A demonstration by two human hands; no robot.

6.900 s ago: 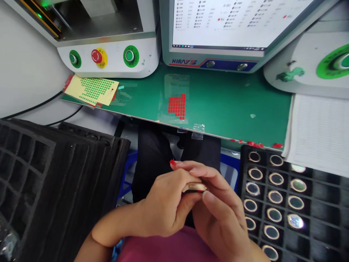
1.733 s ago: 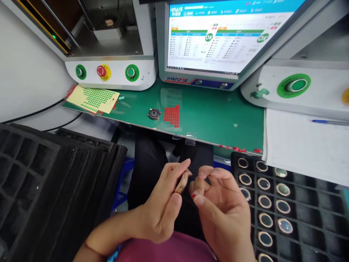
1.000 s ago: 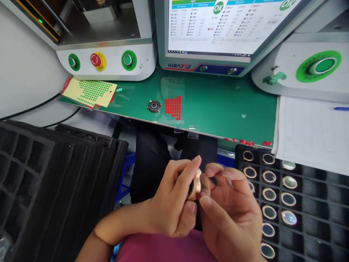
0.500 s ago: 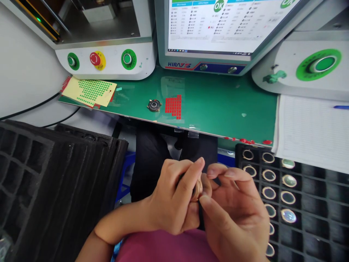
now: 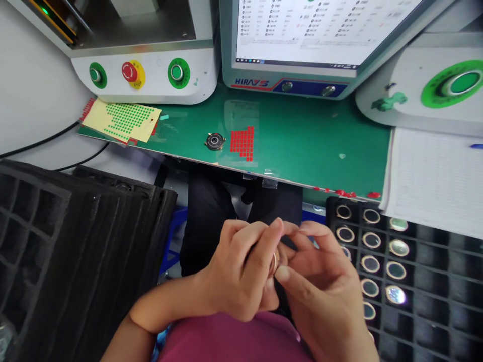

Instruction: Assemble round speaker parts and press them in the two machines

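My left hand [image 5: 241,271] is wrapped round a round watch case [image 5: 274,262] in front of my body; only a strip of its gold-coloured rim shows between the fingers. Against the near edge of that case, the thumb of my right hand [image 5: 324,281] is pressed, with its other fingers curled behind. The case's face is hidden by my left fingers. On the green bench [image 5: 302,141] beyond lies another watch case [image 5: 215,141], dark back up, beside a sheet of small red stickers [image 5: 242,143].
To the right, a black foam tray [image 5: 426,281] holds several gold-rimmed watch cases under a paper sheet's edge [image 5: 430,176]. Black trays [image 5: 86,251] are stacked at left. A monitor [image 5: 287,80] and a machine panel with a red stop button [image 5: 130,72] stand behind a yellow sticker card [image 5: 121,120].
My right hand has shifted slightly left, closer to my left hand, and its fingers have moved along the watch case. The view has tilted down a little.
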